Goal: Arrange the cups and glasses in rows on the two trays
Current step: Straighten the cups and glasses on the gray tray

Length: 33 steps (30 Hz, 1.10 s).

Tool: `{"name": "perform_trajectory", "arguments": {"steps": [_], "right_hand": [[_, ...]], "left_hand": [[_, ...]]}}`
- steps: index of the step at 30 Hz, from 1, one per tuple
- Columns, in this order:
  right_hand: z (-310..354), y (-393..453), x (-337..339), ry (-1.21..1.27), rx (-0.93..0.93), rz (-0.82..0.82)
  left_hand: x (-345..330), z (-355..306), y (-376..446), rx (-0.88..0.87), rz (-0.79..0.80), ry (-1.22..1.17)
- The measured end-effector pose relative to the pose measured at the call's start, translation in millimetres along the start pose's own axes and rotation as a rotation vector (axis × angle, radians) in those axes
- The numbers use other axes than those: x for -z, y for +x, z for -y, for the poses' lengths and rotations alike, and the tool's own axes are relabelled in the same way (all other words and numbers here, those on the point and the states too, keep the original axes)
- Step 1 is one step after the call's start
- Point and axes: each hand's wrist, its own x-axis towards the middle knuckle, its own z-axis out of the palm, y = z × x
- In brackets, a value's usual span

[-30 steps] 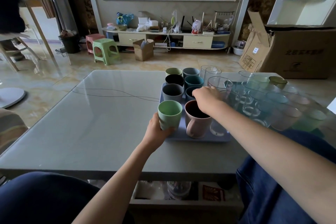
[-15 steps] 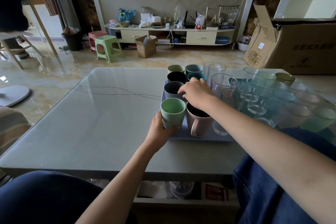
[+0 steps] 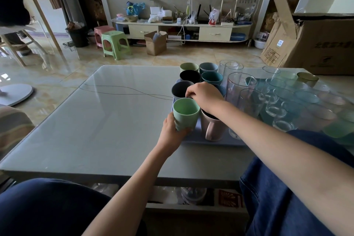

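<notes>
My left hand [image 3: 171, 133] grips the light green cup [image 3: 185, 114] at the near left corner of the blue-grey tray [image 3: 220, 141]. My right hand [image 3: 206, 96] reaches over the pink mug [image 3: 213, 127], its curled fingers at the rim of the grey cup [image 3: 180, 88]; whether they pinch it is hidden. Behind stand a black cup [image 3: 189, 76], a teal cup [image 3: 211, 77], a pale green cup [image 3: 189, 67] and a blue-grey cup [image 3: 208, 67]. Tall clear glasses [image 3: 240, 86] line the tray's right side. Several tinted glasses [image 3: 283, 99] fill the second tray to the right.
The trays sit on the right half of a grey glass-topped table [image 3: 99, 120]. A big cardboard box [image 3: 318, 44] stands beyond the right corner. Green stool [image 3: 115, 44] and a small box [image 3: 155, 42] are on the floor behind. My knees are under the near edge.
My right hand has moved left and away from over the pink mug to the grey cup's rim. My left hand keeps its hold on the green cup.
</notes>
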Motion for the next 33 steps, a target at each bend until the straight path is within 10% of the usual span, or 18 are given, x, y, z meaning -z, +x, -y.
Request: {"name": "perform_trajectory", "arguments": {"steps": [33], "right_hand": [[-8.6, 3.9, -13.3, 0.033, -0.003, -0.062]], "left_hand": [[2.5, -13.8, -9.4, 0.032, -0.003, 0.063]]}}
